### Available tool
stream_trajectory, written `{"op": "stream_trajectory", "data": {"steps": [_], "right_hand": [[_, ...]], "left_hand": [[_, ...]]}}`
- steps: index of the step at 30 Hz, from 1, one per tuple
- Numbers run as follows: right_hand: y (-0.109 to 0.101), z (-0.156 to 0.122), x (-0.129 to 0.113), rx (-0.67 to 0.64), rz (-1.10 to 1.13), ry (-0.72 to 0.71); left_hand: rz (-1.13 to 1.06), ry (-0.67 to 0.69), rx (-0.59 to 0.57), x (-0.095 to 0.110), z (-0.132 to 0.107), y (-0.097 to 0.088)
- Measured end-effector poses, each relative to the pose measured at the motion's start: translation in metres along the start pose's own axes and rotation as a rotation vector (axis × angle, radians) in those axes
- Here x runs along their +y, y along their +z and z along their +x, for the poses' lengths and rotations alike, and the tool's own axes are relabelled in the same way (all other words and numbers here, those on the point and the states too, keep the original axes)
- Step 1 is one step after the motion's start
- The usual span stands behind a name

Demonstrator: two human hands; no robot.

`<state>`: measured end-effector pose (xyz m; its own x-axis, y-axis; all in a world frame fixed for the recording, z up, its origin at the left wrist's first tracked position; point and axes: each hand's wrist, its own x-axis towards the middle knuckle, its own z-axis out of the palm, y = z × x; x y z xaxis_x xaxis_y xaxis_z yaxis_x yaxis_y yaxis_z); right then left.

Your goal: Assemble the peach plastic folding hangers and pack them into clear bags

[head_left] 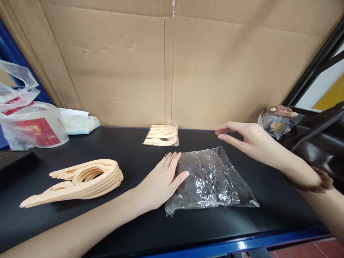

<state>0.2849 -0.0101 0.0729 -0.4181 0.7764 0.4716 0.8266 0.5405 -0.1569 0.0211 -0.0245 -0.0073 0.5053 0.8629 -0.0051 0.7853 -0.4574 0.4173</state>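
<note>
My left hand (pixel 162 181) lies flat, fingers stretched out, on the left edge of a clear plastic bag (pixel 209 179) that rests crinkled on the black table. Whether the bag is a single one or a stack, I cannot tell. Above and to the right of the bag, my right hand (pixel 247 141) hovers with thumb and fingers apart and nothing in it. To the left of my left hand sits a stack of light wooden cut-out pieces (pixel 88 181) with curved openings. Behind the bag, a clear packet of similar wooden pieces (pixel 161 135) lies near the cardboard wall.
At the far left stand a white and red plastic carrier bag (pixel 34 125) and a pack of tissues (pixel 79 122). A clear pouch with a brown top (pixel 276 120) sits at the back right, beside a shiny black bag (pixel 322 143). Cardboard (pixel 115 64) walls the back.
</note>
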Motion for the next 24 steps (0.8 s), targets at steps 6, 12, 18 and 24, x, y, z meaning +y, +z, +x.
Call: {"op": "stream_trajectory", "data": {"steps": [6, 12, 18, 24], "right_hand": [[0.031, 0.048, -0.092, -0.134, 0.047, -0.551], [0.088, 0.101, -0.16, -0.319, 0.242, -0.772], [0.123, 0.116, -0.193, -0.645, 0.186, -0.702], [0.13, 0.108, -0.193, -0.571, 0.161, -0.657]], "left_hand": [[-0.031, 0.118, 0.028, 0.008, -0.009, 0.004], [-0.068, 0.089, 0.003, 0.015, -0.017, 0.007], [-0.098, 0.133, 0.007, 0.014, -0.019, 0.009], [-0.138, 0.127, -0.002, 0.012, -0.021, 0.013]]}}
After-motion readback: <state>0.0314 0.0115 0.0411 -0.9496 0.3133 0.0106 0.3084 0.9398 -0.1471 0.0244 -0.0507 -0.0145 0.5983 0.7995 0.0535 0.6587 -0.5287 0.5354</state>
